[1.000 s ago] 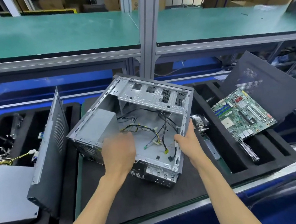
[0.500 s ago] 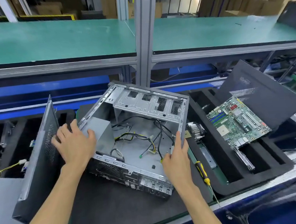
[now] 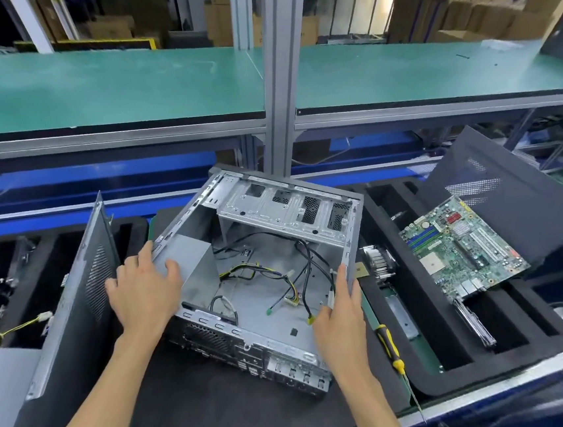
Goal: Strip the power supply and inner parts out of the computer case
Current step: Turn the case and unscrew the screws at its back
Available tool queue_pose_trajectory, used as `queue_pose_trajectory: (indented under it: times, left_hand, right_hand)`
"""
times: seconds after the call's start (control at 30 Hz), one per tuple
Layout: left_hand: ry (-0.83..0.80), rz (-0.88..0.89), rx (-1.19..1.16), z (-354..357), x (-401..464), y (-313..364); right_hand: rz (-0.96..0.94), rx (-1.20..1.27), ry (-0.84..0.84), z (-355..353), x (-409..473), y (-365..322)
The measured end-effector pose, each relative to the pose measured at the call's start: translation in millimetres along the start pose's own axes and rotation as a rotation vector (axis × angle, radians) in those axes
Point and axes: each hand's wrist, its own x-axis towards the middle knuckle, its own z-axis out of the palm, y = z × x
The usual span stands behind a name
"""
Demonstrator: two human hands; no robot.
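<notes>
**Supervisor:** Head view. Report case position.

**Operator:** I see the computer case (image 3: 272, 272) lying open side up on the dark mat (image 3: 206, 410) of the tabletop, turned at an angle. The power supply (image 3: 193, 263) is seated in the case's left rear corner. Loose cables (image 3: 279, 279) lie across the case floor.

**Supervisor:** Hand states?

**Operator:** My left hand (image 3: 143, 295) rests on the case's left wall beside the power supply; the fingers (image 3: 146, 257) are fairly straight, the thumb lying on the supply's top face. My right hand (image 3: 341, 314) holds the right wall's edge, thumb inside, fingers outside.

**Supervisor:** Surrounding items?

**Operator:** A side panel (image 3: 73, 312) leans tilted just left of the case. A yellow-and-black screwdriver (image 3: 391, 350) lies right of the case near my right wrist. Further right, a foam tray (image 3: 526, 344) holds a heatsink (image 3: 379, 262) and a green motherboard (image 3: 465, 247); the motherboard rests against a second dark panel (image 3: 511, 191).
</notes>
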Motion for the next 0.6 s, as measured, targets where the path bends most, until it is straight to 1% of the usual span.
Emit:
queue_pose_trajectory:
  times: [0.27, 0.47, 0.6]
  left_hand:
    - [0.009, -0.017, 0.018, -2.2, -8.4, 3.2]
    - [0.0, -0.031, 0.036, -2.9, -17.0, 6.8]
    - [0.004, -0.035, 0.031, -3.0, -25.0, 8.3]
  right_hand:
    - [-0.001, -0.008, -0.046, -5.5, 16.6, 2.4]
    - [-0.051, -0.092, -0.062, -14.4, 33.8, 0.5]
    - [-0.07, -0.077, -0.1, -20.9, 49.9, -0.9]
